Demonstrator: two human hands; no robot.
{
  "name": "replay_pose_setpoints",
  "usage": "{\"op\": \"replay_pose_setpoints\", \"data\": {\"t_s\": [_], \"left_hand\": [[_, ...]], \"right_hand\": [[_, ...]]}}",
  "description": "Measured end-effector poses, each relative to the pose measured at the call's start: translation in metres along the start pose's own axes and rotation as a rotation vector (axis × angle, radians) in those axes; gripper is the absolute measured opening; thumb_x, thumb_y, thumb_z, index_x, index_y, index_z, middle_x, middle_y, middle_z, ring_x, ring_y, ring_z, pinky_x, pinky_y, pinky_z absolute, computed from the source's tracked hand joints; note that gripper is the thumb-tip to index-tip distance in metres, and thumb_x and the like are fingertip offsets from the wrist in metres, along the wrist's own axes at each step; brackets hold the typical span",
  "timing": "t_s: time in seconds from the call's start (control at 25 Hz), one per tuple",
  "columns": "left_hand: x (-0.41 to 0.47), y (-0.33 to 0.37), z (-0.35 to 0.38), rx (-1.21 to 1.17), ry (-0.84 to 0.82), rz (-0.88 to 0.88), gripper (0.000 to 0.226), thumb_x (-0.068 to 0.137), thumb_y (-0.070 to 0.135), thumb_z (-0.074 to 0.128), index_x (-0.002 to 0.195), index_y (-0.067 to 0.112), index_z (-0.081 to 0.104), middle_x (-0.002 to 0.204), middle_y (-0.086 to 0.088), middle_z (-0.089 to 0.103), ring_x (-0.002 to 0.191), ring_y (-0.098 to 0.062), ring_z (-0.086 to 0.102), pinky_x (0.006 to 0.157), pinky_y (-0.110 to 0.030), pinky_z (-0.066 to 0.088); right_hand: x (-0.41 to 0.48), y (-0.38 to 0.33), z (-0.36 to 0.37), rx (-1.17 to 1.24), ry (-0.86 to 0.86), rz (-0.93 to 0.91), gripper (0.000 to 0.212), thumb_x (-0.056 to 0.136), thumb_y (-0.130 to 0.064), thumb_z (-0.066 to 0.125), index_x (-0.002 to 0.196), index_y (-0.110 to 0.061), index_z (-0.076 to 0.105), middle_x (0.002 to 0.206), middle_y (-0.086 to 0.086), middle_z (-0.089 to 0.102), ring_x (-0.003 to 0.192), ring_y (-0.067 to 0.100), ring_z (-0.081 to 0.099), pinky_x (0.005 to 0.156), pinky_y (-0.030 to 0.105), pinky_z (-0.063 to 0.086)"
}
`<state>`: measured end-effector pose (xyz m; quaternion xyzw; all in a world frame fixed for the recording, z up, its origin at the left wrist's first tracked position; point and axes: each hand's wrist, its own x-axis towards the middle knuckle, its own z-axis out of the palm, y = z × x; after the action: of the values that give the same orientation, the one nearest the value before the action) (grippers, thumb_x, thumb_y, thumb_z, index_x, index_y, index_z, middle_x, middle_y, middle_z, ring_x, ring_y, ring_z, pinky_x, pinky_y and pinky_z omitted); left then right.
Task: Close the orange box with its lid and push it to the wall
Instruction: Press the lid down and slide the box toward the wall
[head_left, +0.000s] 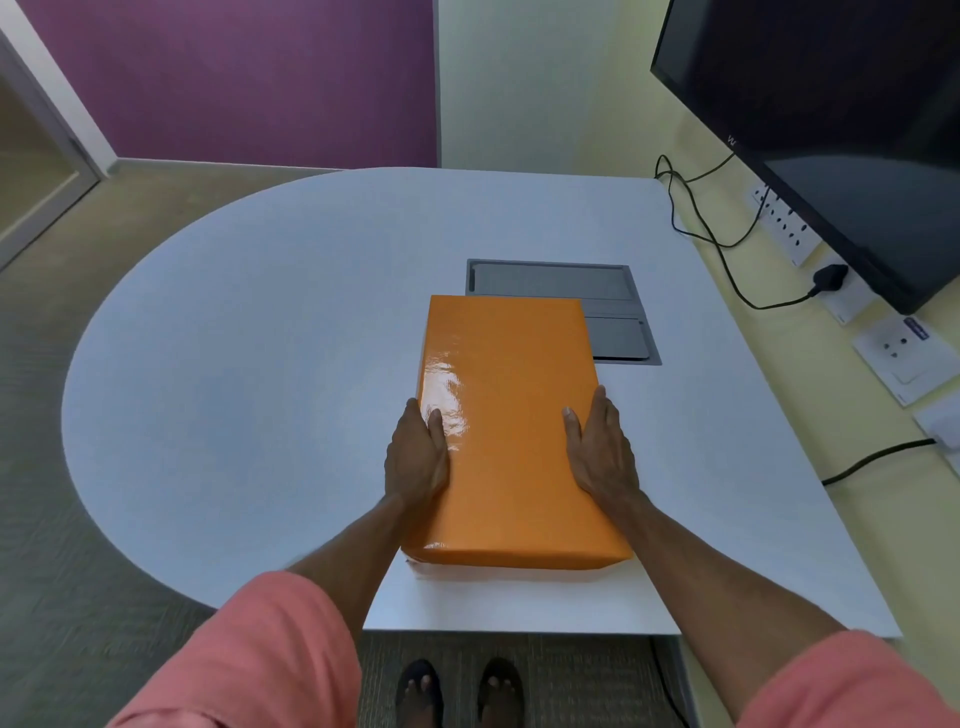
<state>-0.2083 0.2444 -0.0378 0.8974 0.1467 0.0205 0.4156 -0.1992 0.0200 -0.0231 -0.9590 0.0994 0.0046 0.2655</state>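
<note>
A glossy orange box (511, 426) with its lid on lies lengthwise on the pale grey table (260, 338), near the front edge. A sliver of its white base shows under the lid's near left corner. My left hand (418, 457) grips the box's left side with the thumb on top. My right hand (600, 449) grips the right side in the same way. The box's far end overlaps a grey cable hatch (561, 283) set in the tabletop.
A black monitor (841, 130) hangs on the yellow wall (545, 78) at the right, above sockets (784, 223) and a plugged-in black cable (727, 260). The purple wall panel (234, 78) stands beyond the table's far edge. My feet (460, 693) show below the table.
</note>
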Motion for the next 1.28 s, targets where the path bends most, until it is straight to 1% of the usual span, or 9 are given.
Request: {"op": "replay_pose_setpoints", "data": {"t_s": [0.24, 0.44, 0.6, 0.72, 0.84, 1.0, 1.16, 1.24, 1.28], "left_hand": [[0.014, 0.008, -0.009, 0.066, -0.095, 0.048, 0.067, 0.097, 0.047, 0.040, 0.151, 0.013, 0.018, 0.157, -0.009, 0.033, 0.140, -0.031, 0.040, 0.110, -0.052, 0.038], [0.060, 0.038, -0.012, 0.361, -0.205, 0.217, 0.066, 0.096, 0.046, 0.044, 0.147, 0.009, 0.028, 0.161, -0.013, 0.018, 0.146, -0.032, 0.023, 0.115, -0.053, 0.030], [0.086, 0.055, -0.007, 0.470, -0.387, 0.225, 0.075, 0.094, 0.052, 0.043, 0.153, 0.014, 0.015, 0.165, -0.009, 0.003, 0.151, -0.034, 0.004, 0.117, -0.062, 0.017], [0.094, 0.058, -0.002, 0.481, -0.437, 0.226, 0.073, 0.095, 0.051, 0.041, 0.153, 0.013, 0.018, 0.163, -0.015, 0.007, 0.149, -0.042, 0.003, 0.119, -0.058, 0.012], [0.095, 0.058, 0.003, 0.545, -0.426, 0.215, 0.070, 0.094, 0.055, 0.040, 0.151, 0.017, 0.024, 0.163, -0.014, 0.012, 0.147, -0.047, 0.005, 0.115, -0.059, 0.023], [0.091, 0.052, 0.008, 0.593, -0.403, 0.199, 0.081, 0.090, 0.064, 0.038, 0.153, 0.021, 0.014, 0.164, -0.011, 0.004, 0.148, -0.046, -0.001, 0.111, -0.061, 0.028], [0.088, 0.057, 0.012, 0.662, -0.460, 0.171, 0.090, 0.087, 0.070, 0.033, 0.155, 0.018, 0.004, 0.164, -0.013, -0.006, 0.148, -0.043, -0.009, 0.115, -0.064, 0.018], [0.091, 0.062, 0.005, 0.605, -0.517, 0.177, 0.089, 0.088, 0.069, 0.034, 0.153, 0.013, 0.012, 0.163, -0.016, -0.004, 0.149, -0.040, -0.010, 0.118, -0.062, 0.005], [0.092, 0.063, -0.002, 0.477, -0.528, 0.159, 0.085, 0.088, 0.068, 0.037, 0.150, 0.012, 0.022, 0.163, -0.016, 0.002, 0.150, -0.039, -0.005, 0.119, -0.060, 0.004]], "right_hand": [[0.010, -0.001, -0.011, -0.064, -0.030, -0.048, 0.072, 0.097, -0.052, 0.036, 0.152, -0.010, 0.015, 0.160, 0.014, 0.022, 0.143, 0.033, 0.031, 0.112, 0.050, 0.034], [0.050, -0.027, -0.021, -0.216, -0.132, -0.202, 0.076, 0.095, -0.055, 0.037, 0.153, -0.010, 0.016, 0.163, 0.014, 0.012, 0.150, 0.029, 0.013, 0.122, 0.047, 0.018], [0.077, -0.043, -0.022, -0.325, -0.223, -0.227, 0.074, 0.097, -0.055, 0.031, 0.154, -0.012, 0.013, 0.164, 0.012, 0.006, 0.152, 0.030, 0.005, 0.122, 0.050, 0.014], [0.087, -0.044, -0.021, -0.357, -0.297, -0.209, 0.073, 0.098, -0.056, 0.027, 0.155, -0.013, 0.012, 0.165, 0.010, 0.004, 0.152, 0.029, 0.005, 0.121, 0.050, 0.014], [0.090, -0.037, -0.018, -0.358, -0.321, -0.214, 0.071, 0.098, -0.055, 0.027, 0.155, -0.016, 0.011, 0.165, 0.007, 0.006, 0.152, 0.028, 0.007, 0.120, 0.048, 0.016], [0.093, -0.033, -0.018, -0.354, -0.306, -0.217, 0.067, 0.099, -0.052, 0.028, 0.155, -0.017, 0.013, 0.165, 0.004, 0.009, 0.152, 0.026, 0.008, 0.118, 0.048, 0.020], [0.092, -0.035, -0.015, -0.382, -0.321, -0.219, 0.069, 0.099, -0.050, 0.031, 0.155, -0.015, 0.011, 0.165, 0.006, 0.007, 0.152, 0.027, 0.006, 0.119, 0.049, 0.018], [0.094, -0.037, -0.020, -0.377, -0.365, -0.226, 0.071, 0.099, -0.050, 0.033, 0.155, -0.015, 0.007, 0.165, 0.007, 0.003, 0.152, 0.029, 0.003, 0.121, 0.049, 0.015], [0.094, -0.037, -0.024, -0.351, -0.389, -0.228, 0.072, 0.098, -0.049, 0.035, 0.155, -0.015, 0.005, 0.165, 0.008, 0.001, 0.152, 0.030, 0.002, 0.121, 0.050, 0.014]]}}
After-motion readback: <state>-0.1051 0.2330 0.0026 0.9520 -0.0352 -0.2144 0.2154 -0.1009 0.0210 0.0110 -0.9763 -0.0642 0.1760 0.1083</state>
